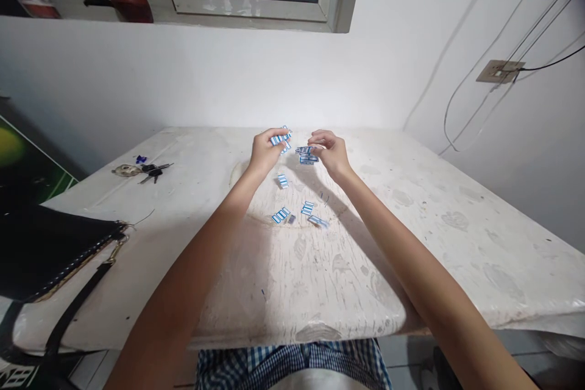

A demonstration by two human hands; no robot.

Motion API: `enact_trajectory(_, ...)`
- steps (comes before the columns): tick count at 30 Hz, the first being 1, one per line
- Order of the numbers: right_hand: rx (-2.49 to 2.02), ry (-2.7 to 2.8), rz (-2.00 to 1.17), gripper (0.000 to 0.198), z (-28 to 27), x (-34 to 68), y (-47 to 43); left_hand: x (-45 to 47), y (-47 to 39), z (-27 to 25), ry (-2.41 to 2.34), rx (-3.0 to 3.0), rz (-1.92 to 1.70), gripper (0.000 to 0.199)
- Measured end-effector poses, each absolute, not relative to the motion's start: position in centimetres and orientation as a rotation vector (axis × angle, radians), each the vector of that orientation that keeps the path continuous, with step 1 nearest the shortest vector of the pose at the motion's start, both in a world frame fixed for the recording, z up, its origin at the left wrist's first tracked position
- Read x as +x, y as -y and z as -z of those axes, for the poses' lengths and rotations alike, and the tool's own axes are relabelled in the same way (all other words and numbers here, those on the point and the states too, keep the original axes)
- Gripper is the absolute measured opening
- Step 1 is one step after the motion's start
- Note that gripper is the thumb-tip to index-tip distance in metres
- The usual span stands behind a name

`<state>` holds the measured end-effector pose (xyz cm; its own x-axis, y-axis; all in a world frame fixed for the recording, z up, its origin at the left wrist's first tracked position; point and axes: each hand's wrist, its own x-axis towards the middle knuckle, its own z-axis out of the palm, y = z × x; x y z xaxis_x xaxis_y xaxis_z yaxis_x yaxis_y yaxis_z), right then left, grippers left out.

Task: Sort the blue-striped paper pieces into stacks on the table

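Note:
Over the far middle of the table, my left hand (265,149) is closed in a pinch on a few small blue-and-white striped pieces (281,139). Across from it, my right hand (333,153) has its thumb and fingers curled at a darker bunch of similar striped pieces (307,155); the thumb seems to press on them. What the pieces are, I cannot make out. Nearer to me lie a loose striped piece (283,181), another striped piece (281,215), a third striped piece (308,208) and a pale blue-edged strip (318,221).
A patterned pale cloth (338,292) covers the table. Keys (154,170) with a keyring lie at the left, beside a small blue object (141,159). A black bag (59,250) with a strap rests on the left edge. Cables hang from a wall socket (500,71) at the right.

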<state>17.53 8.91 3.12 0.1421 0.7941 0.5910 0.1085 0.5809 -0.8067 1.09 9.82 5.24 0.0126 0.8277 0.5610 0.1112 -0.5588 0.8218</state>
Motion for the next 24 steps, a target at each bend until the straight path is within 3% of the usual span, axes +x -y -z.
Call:
enact_trajectory(2,-0.845,1.355,-0.641,0.02,-2.9,17.2,-8.7,1.6,-9.6,-4.5,-0.938,1.649,-1.51,0.044)
enact_trajectory(4,-0.865,1.347,-0.646,0.025,-2.9,16.9,-8.5,2.0,-9.2,-4.0,-0.931,1.566,-1.46,0.05)
enact_trajectory(9,-0.987,1.325,-0.673,0.011,-2.6,16.2,-8.3,2.8,-8.4,-3.7,-1.031,1.421,-1.288,0.02)
enact_trajectory(12,-0.995,1.264,-0.811,0.016,-2.0,16.0,-8.5,3.0,-8.2,-3.4,-1.037,1.363,-1.24,0.019)
enact_trajectory(15,-0.936,1.276,-0.814,0.008,-1.7,16.3,-8.7,2.9,-8.3,-3.0,-0.98,1.369,-1.281,0.017)
enact_trajectory(21,-0.877,1.524,-0.699,0.019,-2.1,16.7,-8.3,2.3,-9.4,-2.1,-0.911,1.418,-1.369,0.059)
enact_trajectory(24,-0.903,1.492,-0.858,0.03,-2.3,16.1,-7.8,2.0,-9.9,-1.8,-0.966,1.553,-1.462,0.035)
